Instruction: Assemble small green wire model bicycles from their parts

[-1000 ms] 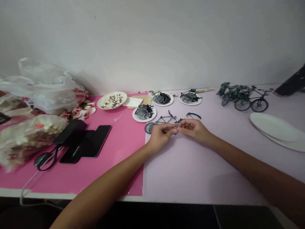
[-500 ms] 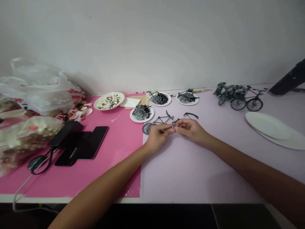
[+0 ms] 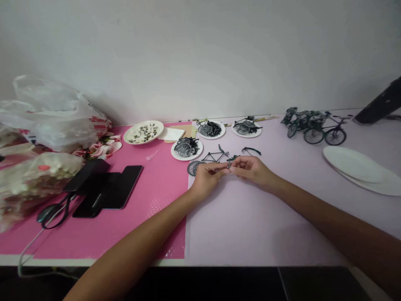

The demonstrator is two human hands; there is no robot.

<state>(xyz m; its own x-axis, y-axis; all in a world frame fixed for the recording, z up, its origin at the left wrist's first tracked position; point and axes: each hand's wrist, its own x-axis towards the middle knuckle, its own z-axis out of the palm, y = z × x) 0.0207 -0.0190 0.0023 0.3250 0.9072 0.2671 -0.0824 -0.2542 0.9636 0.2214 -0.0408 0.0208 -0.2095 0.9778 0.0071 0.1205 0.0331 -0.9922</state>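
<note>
Over the lilac part of the table, my left hand [image 3: 205, 179] and my right hand [image 3: 254, 172] meet fingertip to fingertip. Both pinch a small greyish piece [image 3: 229, 165], mostly covered by the fingers and too small to identify. Just beyond them lie a dark miniature bicycle frame [image 3: 215, 157] and a curved, dark mudguard-like strip [image 3: 251, 150]. A spoked toy wheel [image 3: 193, 168] rests beside my left hand, partly hidden by it. Another dark green part [image 3: 233, 158] shows right behind the fingers.
Behind the hands, a white plate [image 3: 174, 155] and two more hold black wheels and parts. Miniature bicycles [image 3: 314, 136] stand at back right, near stacked white plates [image 3: 354, 163]. At left are a bowl [image 3: 128, 138], black phones [image 3: 127, 188], a cable and plastic bags [image 3: 56, 121].
Both hands stay almost in place, still pinching the small piece, with only slight finger movement. Nothing on the table has visibly moved.
</note>
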